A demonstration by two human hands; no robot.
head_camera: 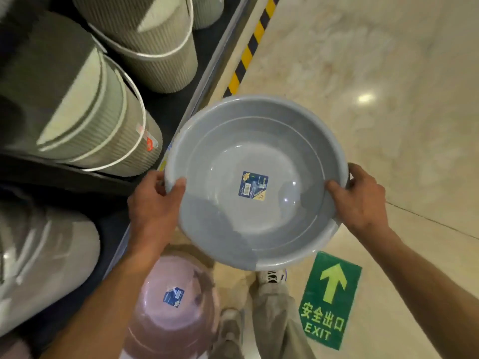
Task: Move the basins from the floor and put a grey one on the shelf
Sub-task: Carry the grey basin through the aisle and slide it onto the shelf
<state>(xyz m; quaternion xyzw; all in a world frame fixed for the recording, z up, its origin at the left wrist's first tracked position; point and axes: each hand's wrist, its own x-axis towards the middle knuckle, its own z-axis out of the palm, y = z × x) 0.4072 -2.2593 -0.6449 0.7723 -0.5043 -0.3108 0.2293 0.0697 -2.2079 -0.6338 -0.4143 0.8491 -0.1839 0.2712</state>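
Now | left hand (153, 203) and right hand (360, 198) grip opposite rims of grey basin (255, 182) | arms outstretched

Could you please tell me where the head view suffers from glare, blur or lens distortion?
Head view: a ceiling light glares off the floor; smaller glints sit inside the grey basin. The buckets on the shelf and the pink basin below are smeared by motion blur. Wide-angle distortion splays the forearms outward. A shadow darkens the grey basin's near-left side.
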